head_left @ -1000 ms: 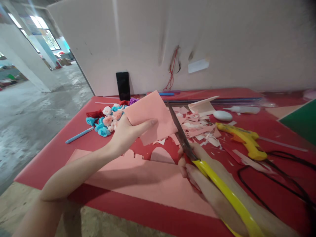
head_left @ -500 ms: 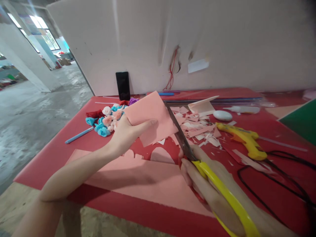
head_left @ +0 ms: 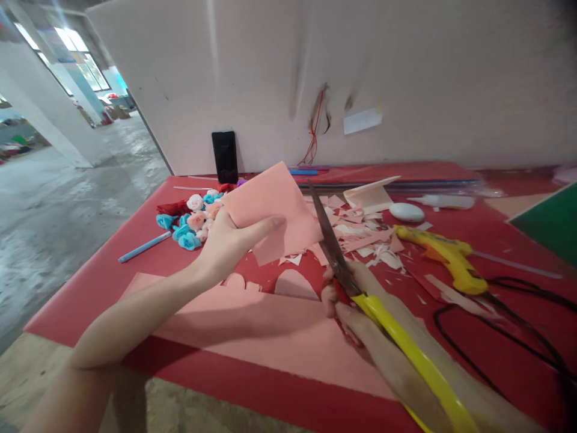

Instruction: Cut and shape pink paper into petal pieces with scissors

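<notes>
My left hand pinches a folded piece of pink paper and holds it above the red table, thumb lying across its front. My right hand grips scissors with a yellow handle; the dark blades point up and away, their edge against the paper's right side. A large pink sheet with scalloped cut-outs lies flat below both hands.
Pink scraps litter the table behind the scissors. A yellow glue gun with black cable lies right. Small paper roses and a blue pen lie left. A black phone leans on the white wall; green sheet far right.
The scissors have shifted a little to the right and upward along the paper's right edge. My left hand has raised and turned the pink paper slightly.
</notes>
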A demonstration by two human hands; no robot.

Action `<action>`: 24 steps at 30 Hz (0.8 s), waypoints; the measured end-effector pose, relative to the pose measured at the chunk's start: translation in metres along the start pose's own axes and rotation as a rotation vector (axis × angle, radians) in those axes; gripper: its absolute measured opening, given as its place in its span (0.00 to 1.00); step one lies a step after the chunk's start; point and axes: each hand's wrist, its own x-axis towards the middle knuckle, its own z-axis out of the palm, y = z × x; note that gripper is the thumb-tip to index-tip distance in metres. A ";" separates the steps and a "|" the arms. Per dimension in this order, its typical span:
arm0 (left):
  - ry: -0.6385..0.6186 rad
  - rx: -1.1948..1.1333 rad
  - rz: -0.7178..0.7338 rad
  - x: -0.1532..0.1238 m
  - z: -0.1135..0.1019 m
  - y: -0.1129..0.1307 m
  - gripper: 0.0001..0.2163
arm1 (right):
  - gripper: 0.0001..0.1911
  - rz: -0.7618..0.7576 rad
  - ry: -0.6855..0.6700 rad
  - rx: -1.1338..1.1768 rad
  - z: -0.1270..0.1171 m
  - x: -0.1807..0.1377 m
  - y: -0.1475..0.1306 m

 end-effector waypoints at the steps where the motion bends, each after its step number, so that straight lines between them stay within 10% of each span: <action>1: 0.004 0.011 0.004 0.000 0.000 0.000 0.13 | 0.16 -0.001 0.000 -0.002 0.000 0.000 0.000; 24: -0.083 0.022 -0.095 -0.005 0.003 -0.002 0.09 | 0.15 -0.034 -0.019 -0.053 -0.002 0.004 0.010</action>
